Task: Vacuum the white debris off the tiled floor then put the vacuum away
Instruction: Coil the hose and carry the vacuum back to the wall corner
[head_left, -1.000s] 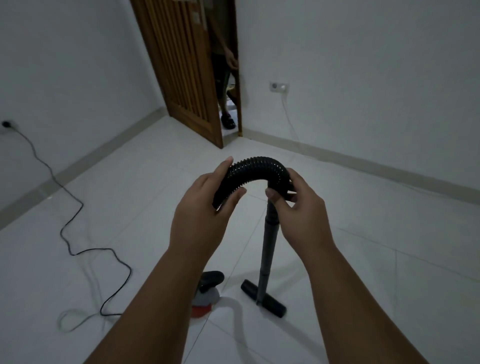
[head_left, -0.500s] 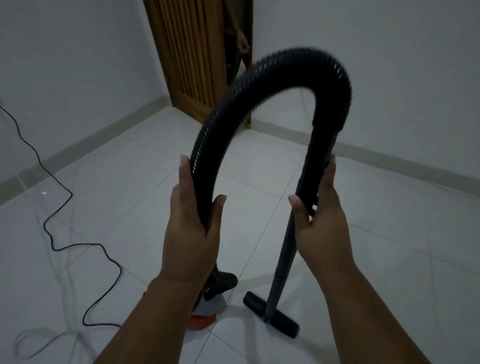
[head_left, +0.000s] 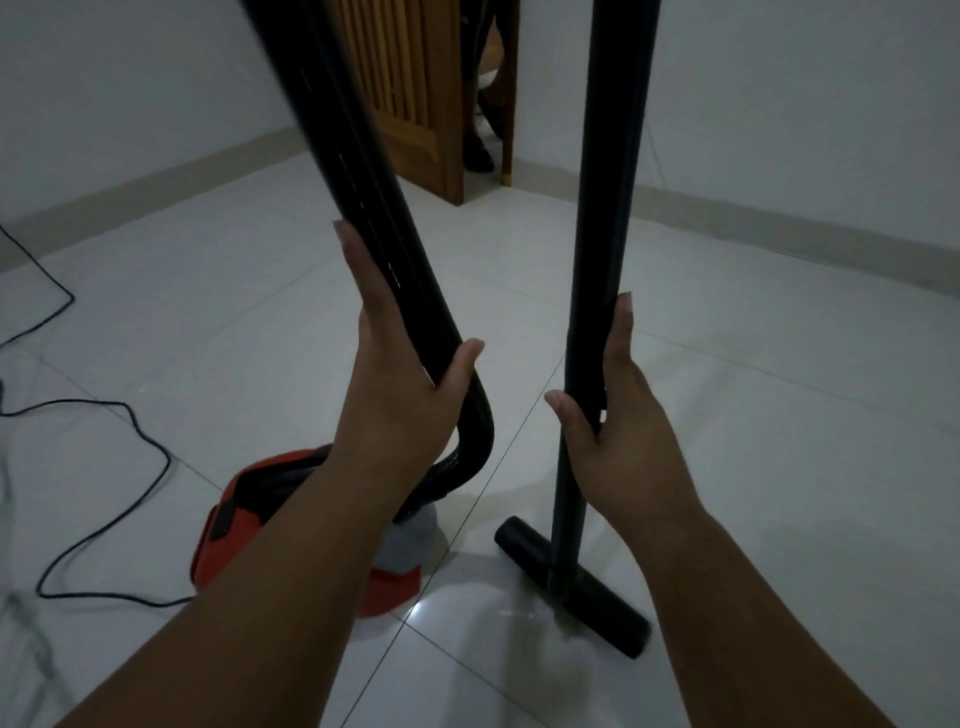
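Vacuum (head_left: 244, 499) is the little red and grey canister sitting on the tiled floor (head_left: 779, 415), low and a bit left of centre, partly hidden behind the left forearm. Its black hose (head_left: 363, 182) comes out of the top, loops just right of the canister and then runs up and out of the top of the shot, kinda blurry. The left hand (head_left: 400, 410) has hold of that hose just above the loop: fingers (head_left: 358, 280) lie pretty much straight up its left side and the thumb is hooked round the right side, so the hose sits in the fork between them. The right hand (head_left: 623, 452) does the same thing on the wand (head_left: 605, 208), with its fingers (head_left: 621, 332) stretched up the right side and the thumb on the left. The wand stands near upright, and its floor head (head_left: 608, 613) rests flat on the tiles, just right of the canister but not touching it. A black power cord (head_left: 167, 462) snakes over the floor on the left. At the back there's a wooden door (head_left: 405, 104), open, with someone's leg and foot (head_left: 478, 145) in the gap.
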